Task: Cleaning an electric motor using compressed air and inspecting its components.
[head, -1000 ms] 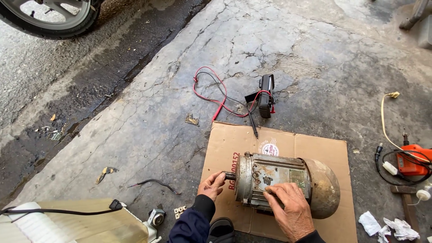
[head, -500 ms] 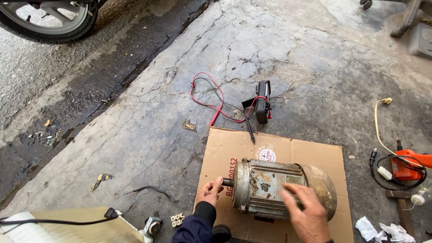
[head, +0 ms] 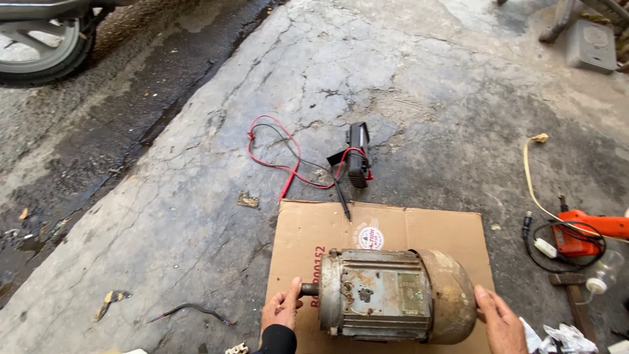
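motor: grey electric motor (head: 393, 295) lies on cardboard (head: 314, 229) at 6 o'clock.
left hand (head: 282, 309): fingers closed on shaft (head: 309, 288).
right hand (head: 501, 321): open, palm against fan cover.
progress: housing closed; multimeter (head: 357, 154) unused at 12 o'clock.

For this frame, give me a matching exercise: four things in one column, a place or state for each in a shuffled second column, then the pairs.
Things:
1. electric motor
2. multimeter
3. orange power tool
4. wheel

Places or states:
A. far right on the concrete, by a coiled black cord
B. top left corner, on the darker ground
C. lying on its side on the cardboard sheet, the left hand at its shaft and the right hand at its domed end
D. on the concrete beyond the cardboard, with red and black leads

Pairs: 1-C, 2-D, 3-A, 4-B
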